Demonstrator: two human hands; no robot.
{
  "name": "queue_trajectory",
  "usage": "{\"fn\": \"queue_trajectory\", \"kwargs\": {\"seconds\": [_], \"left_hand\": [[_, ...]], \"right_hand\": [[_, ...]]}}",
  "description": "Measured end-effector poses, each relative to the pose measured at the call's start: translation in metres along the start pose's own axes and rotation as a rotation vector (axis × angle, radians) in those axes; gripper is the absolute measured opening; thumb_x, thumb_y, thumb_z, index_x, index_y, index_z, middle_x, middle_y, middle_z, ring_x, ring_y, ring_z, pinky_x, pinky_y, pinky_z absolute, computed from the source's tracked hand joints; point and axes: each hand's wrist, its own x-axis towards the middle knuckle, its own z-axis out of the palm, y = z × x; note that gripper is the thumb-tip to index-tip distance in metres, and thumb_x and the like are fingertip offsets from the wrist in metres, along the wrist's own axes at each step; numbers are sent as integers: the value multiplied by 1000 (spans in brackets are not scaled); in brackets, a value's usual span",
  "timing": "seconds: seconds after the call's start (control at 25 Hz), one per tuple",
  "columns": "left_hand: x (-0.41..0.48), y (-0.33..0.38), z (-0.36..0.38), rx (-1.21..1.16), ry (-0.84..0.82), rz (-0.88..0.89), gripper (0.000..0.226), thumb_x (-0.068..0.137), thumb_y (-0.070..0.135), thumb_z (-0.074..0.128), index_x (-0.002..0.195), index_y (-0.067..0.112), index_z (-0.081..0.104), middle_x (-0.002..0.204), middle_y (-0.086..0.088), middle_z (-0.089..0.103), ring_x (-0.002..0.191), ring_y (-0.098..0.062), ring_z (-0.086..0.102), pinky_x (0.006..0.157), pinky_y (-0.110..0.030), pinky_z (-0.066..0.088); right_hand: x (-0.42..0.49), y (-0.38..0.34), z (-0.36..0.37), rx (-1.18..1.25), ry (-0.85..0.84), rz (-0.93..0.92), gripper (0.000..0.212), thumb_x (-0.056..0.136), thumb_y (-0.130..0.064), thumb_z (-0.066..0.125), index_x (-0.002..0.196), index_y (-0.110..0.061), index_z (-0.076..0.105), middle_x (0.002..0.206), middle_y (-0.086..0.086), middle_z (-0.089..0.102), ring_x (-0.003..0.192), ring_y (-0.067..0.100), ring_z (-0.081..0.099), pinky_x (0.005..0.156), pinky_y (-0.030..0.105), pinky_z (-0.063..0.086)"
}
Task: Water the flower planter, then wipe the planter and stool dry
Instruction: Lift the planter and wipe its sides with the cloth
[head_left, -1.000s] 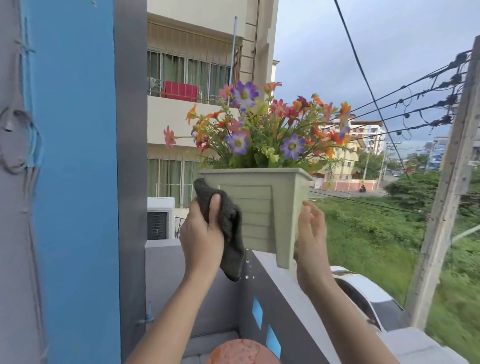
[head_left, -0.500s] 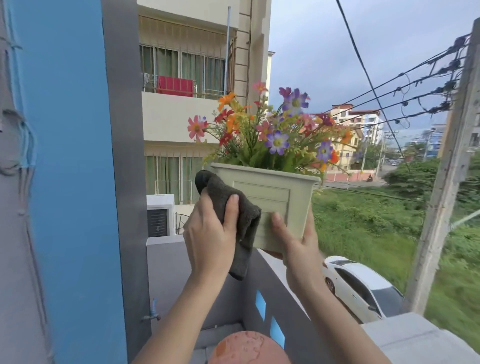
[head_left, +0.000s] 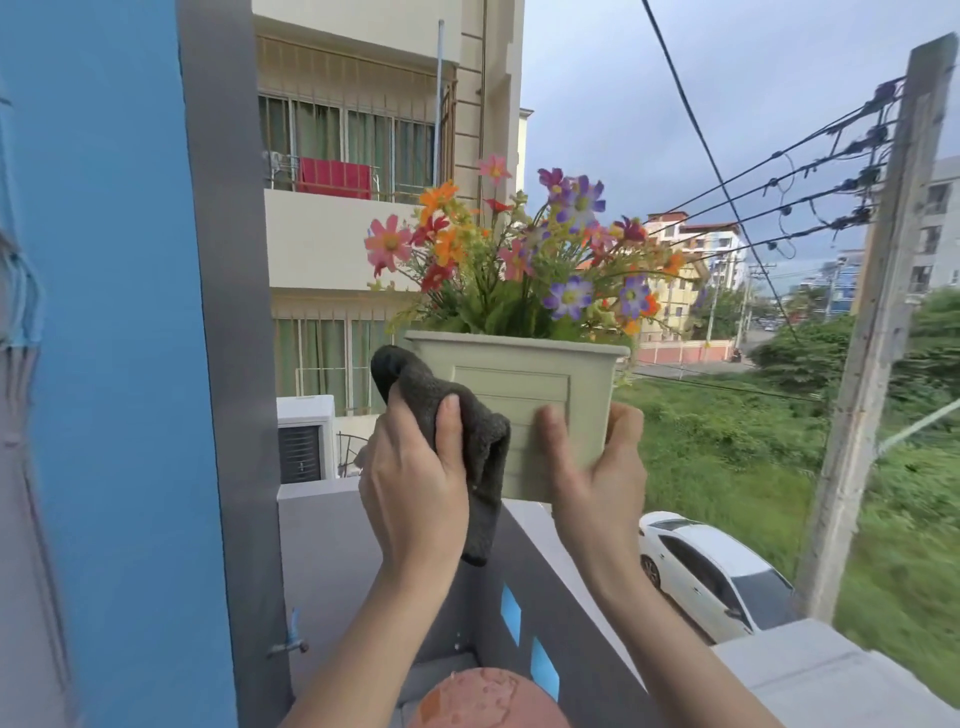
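Observation:
A pale green square planter (head_left: 524, 384) full of mixed orange, pink and purple flowers (head_left: 519, 260) is lifted in the air in front of me, above the balcony wall. My right hand (head_left: 597, 467) grips its lower right corner from below, thumb on the front face. My left hand (head_left: 415, 483) holds a dark grey cloth (head_left: 462, 436) pressed against the planter's left front side. A round reddish-brown stool top (head_left: 483, 699), with drops of water on it, shows at the bottom edge.
The grey balcony wall (head_left: 571, 597) with small blue openings runs below the planter. A blue and grey pillar (head_left: 156, 364) stands at the left with a tap (head_left: 291, 644) low on it. Beyond are a white car (head_left: 711, 571), grass, a pole and cables.
The planter has been turned in my hands so a flat face now fronts me. My right hand shifted under its lower right corner; the cloth moved onto the front left side.

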Motion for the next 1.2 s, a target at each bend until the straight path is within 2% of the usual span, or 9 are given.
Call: {"fn": "queue_trajectory", "kwargs": {"seconds": [0.08,0.16,0.28,0.44,0.64,0.72,0.88,1.0,1.2], "left_hand": [[-4,0,-1,2,-5,-32,75,94,60,19,117,-1,55,95,-18,67,87,-40,62,67,-42,48],[-5,1,-2,14,-2,-39,72,94,58,23,115,-2,56,93,-19,67,85,-40,63,66,-41,49],[3,2,-4,27,-8,12,62,92,51,34,122,0,55,98,-18,68,89,-38,64,68,-40,50],[10,7,-5,21,33,60,66,94,53,30,124,-1,52,98,-19,67,88,-38,64,68,-41,50],[3,15,-4,11,139,8,65,95,53,30,126,0,50,100,-18,65,90,-38,62,66,-41,49],[2,18,-4,6,146,-4,66,95,54,28,126,1,50,101,-17,65,91,-38,62,67,-41,49],[3,18,-5,-39,124,-42,66,93,56,29,127,4,50,104,-15,66,95,-36,62,71,-39,47],[7,15,-4,-1,60,48,68,93,55,30,129,0,46,102,-17,64,94,-37,61,70,-40,49],[-15,5,-5,82,-107,176,76,95,57,21,129,-7,44,98,-19,64,86,-37,65,58,-36,52]], "right_hand": [[1,2,-1,-43,-24,6,37,76,-62,58,80,-28,42,69,-10,62,64,3,60,57,29,49],[3,4,-2,-44,-64,10,37,77,-62,56,80,-26,44,72,-19,65,60,4,60,53,38,53],[5,5,-4,-65,-66,15,36,81,-60,55,81,-25,49,73,-25,65,57,5,61,55,32,50],[12,-5,-5,-42,-2,-42,34,84,-57,59,82,-24,52,74,-19,67,66,-1,61,55,16,41],[19,-10,-8,-110,-101,-22,23,85,-60,53,88,-37,53,74,-25,65,74,-14,59,58,6,39],[17,-11,-6,-87,-41,-40,26,83,-63,54,84,-38,50,73,-22,64,74,-11,60,60,10,42],[18,-13,-6,-22,-9,-86,35,78,-59,58,85,-25,55,72,-11,68,68,1,63,61,24,49],[22,-13,-8,8,37,-112,40,79,-59,59,84,-19,57,76,-9,68,65,7,61,64,32,50],[34,-12,-14,20,123,-130,50,78,-62,58,81,-12,55,75,16,62,70,32,56,65,46,47]]}}
